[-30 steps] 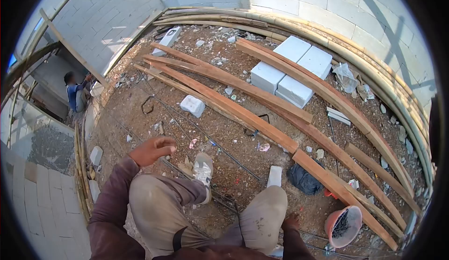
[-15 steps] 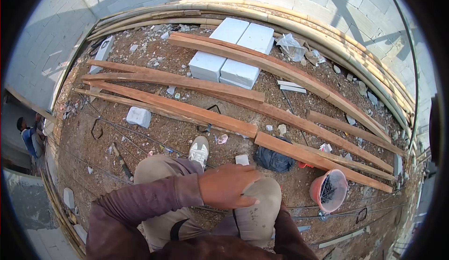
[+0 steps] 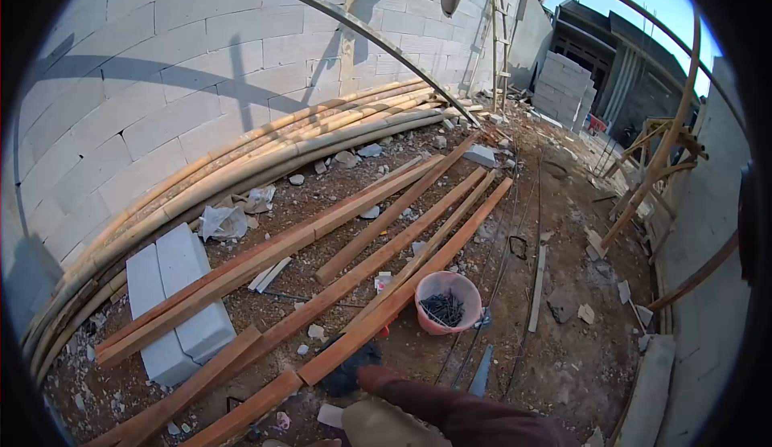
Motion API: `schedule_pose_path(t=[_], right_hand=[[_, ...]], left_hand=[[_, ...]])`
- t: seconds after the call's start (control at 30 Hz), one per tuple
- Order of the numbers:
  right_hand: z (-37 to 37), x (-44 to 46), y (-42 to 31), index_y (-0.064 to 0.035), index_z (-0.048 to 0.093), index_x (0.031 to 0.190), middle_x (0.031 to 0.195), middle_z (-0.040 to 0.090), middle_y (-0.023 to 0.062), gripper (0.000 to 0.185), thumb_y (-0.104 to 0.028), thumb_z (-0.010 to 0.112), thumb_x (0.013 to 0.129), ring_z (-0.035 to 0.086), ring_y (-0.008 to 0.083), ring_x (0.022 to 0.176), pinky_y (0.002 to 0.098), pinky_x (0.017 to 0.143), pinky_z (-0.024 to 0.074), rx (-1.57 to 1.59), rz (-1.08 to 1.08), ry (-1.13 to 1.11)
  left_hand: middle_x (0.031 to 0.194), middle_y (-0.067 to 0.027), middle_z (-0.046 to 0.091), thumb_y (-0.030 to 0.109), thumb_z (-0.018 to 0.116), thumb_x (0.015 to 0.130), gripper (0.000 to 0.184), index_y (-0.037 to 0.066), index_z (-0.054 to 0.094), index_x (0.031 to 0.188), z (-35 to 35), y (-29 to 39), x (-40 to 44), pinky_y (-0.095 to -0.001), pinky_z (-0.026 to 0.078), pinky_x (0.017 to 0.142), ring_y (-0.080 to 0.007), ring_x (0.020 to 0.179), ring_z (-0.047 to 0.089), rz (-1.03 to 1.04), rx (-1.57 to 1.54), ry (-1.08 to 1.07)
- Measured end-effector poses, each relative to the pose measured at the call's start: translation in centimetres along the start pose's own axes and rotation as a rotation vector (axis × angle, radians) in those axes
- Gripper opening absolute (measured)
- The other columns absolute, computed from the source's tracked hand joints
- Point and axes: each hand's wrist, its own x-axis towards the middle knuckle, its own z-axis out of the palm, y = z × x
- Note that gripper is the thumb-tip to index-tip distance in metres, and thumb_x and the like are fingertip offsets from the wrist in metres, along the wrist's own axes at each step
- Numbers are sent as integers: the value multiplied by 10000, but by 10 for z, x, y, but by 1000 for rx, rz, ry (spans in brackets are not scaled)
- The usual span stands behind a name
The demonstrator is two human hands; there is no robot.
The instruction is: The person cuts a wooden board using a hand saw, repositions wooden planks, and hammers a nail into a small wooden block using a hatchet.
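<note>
My right arm crosses the bottom in a dark sleeve, and my right hand [image 3: 375, 379] is low beside the black plastic bag [image 3: 347, 367]. Its fingers are mostly hidden, so I cannot make out a grip or whether it touches the bag. My knee [image 3: 390, 424] lies just below that hand. Only a skin-coloured sliver at the bottom edge, probably my left hand [image 3: 326, 443], shows beside the knee. A pink bucket [image 3: 428, 324] holding dark nails or similar thin pieces stands beyond the right hand, next to long reddish wooden beams [image 3: 354, 342].
White blocks [image 3: 178, 318] lie under beams at left. Bamboo poles [image 3: 265, 153] run along the block wall [image 3: 201, 53]. Thin metal rods [image 3: 490, 286] and a flat strip [image 3: 537, 288] lie on the dirt at right. A ladder [image 3: 499, 45] leans at the back.
My view has swung to the right and up. My left hand, earlier resting on my knee, has dropped almost out of view. My right hand now shows near the black bag.
</note>
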Motion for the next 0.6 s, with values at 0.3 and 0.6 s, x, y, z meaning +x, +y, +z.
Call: schedule_pose_path(t=[0.3,0.6], right_hand=[[-23,98,-194,-22,584,1223,1193,650,240,498,-328,763,874,630,450,1120,521,961,516,-95,-609,228],[5,221,-307,-73,389,1552,1605,380,213,989,-439,864,766,336,406,1496,516,1222,312,-433,-767,252]], left_hand=[[1094,-191,639,340,714,815,551,-13,606,1225,9,-3,-30,-473,465,923,-356,1049,601,67,-133,221],[967,-109,653,324,624,839,308,47,685,957,39,-33,-53,-431,488,825,-282,972,630,-101,238,785]])
